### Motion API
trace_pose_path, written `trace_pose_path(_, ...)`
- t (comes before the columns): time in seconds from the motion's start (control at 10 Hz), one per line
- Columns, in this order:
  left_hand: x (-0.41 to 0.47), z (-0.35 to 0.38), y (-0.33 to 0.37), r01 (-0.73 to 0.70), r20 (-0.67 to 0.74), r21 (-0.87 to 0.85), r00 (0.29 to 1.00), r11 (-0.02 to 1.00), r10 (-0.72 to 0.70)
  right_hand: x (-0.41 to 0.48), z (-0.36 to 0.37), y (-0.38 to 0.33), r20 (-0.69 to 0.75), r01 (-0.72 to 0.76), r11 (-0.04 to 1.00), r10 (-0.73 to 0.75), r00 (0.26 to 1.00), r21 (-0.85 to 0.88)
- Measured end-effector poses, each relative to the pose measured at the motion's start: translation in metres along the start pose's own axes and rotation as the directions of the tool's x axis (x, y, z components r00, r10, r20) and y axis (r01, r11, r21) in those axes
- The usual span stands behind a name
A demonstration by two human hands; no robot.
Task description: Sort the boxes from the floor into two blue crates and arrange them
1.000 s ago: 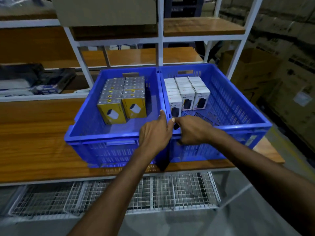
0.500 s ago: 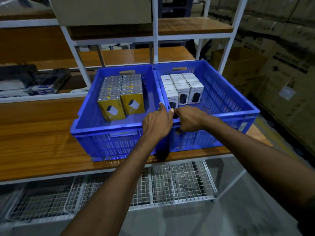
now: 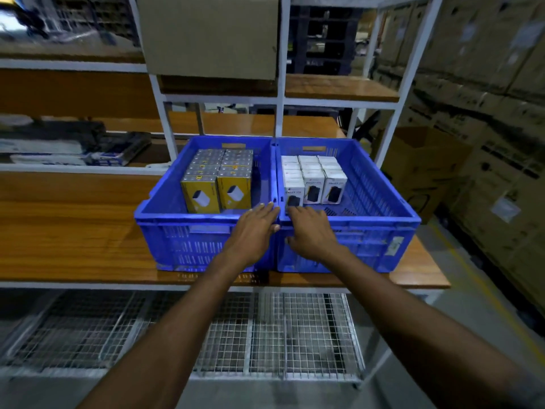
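**A:** From the head camera, where do the boxes sit?

**B:** In two blue crates, side by side and touching, on a wooden shelf [image 3: 65, 246]. The left crate [image 3: 177, 221] holds yellow boxes [image 3: 219, 191] in two upright rows that run to its back wall. The right crate [image 3: 383, 222] holds white boxes [image 3: 314, 184] in three rows, packed into its left rear part. The mesh floor to their right is bare.

**A:** And the hands?

**B:** Both are at the near rims, right where the two crates meet. The left hand [image 3: 253, 228] lies on the left crate's near right corner. Its fingers are stretched fairly straight over the rim and its thumb is against the front wall, so it rests there without clasping. The right hand [image 3: 311, 231] lies on the right crate's near left corner, with its thumb spread on the front wall. Its fingers reach over the rim towards the nearest white box, but I cannot tell whether they hook over the edge or only lie on it.

**A:** Do the hands touch?

**B:** They are just beside each other, with a narrow gap between them.

**A:** What is around them?

**B:** A wire mesh rack [image 3: 265, 335] sits under the shelf, and a closed cardboard box [image 3: 209, 36] is on an upper shelf. An open carton [image 3: 421, 163] stands on the floor to the right, with stacked cartons [image 3: 486, 84] behind it.
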State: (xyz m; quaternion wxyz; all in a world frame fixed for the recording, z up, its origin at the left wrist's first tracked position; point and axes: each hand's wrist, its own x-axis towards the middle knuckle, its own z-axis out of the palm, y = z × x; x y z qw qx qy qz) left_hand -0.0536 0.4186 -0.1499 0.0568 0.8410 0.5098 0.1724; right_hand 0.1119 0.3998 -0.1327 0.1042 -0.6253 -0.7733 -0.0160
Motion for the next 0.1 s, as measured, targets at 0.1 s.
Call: trace_pose_path(0.1, -0.0186, -0.0042, 0.0047, 0.000, -0.117, -0.152, 0.993, 0.988, -0.018, -0.0148, -0.0099, -0.0014, -0.147, -0.018, 0.975, 0.052, 0.988, 0.223)
